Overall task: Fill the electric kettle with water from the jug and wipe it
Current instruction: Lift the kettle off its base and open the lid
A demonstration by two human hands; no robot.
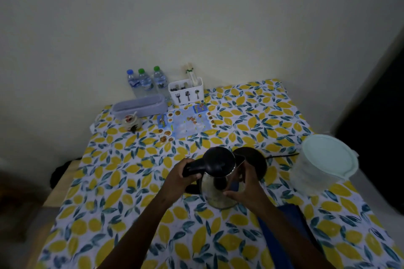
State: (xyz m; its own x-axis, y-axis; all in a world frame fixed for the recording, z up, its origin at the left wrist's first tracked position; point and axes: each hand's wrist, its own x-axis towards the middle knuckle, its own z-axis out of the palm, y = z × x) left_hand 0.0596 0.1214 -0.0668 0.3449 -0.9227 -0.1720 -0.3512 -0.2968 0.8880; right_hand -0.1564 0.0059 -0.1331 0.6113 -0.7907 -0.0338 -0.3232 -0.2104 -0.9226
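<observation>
The electric kettle [215, 190] has a steel body and a shut black lid, and sits at the table's middle, off its round black base [254, 156] just behind it. My left hand [182, 178] is wrapped around the black handle on the kettle's left. My right hand [246, 188] curls around the steel side below the spout, with a blue cloth [282, 225] in its palm that trails down under my forearm. The clear jug [317, 176] with a pale green lid stands to the right, apart from both hands.
The table wears a lemon-print cloth [131, 214]. At the back by the wall stand three water bottles [145, 82], a white cutlery holder [187, 91], a grey tray [140, 106], a small jar [131, 122] and a printed mat [185, 122]. A black cord [282, 155] runs right from the base.
</observation>
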